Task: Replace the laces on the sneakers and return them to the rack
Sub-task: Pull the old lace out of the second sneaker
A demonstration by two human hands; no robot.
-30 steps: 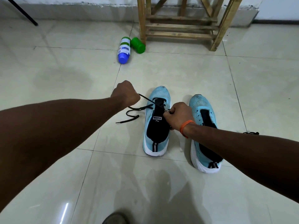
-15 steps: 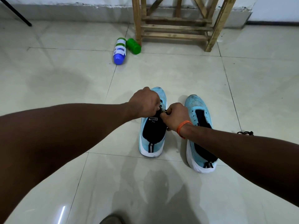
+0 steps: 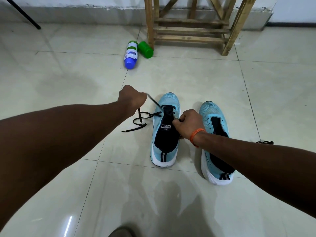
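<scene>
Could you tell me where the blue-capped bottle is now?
In the head view, the blue-capped bottle lies on the floor ahead-left, next to the green bottle by the wooden rack's left leg.

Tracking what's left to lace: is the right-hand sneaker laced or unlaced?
Unlaced, as far as shows: the right-hand sneaker has bare eyelets beside its dark tongue; the black lace runs only through the left sneaker.
</scene>
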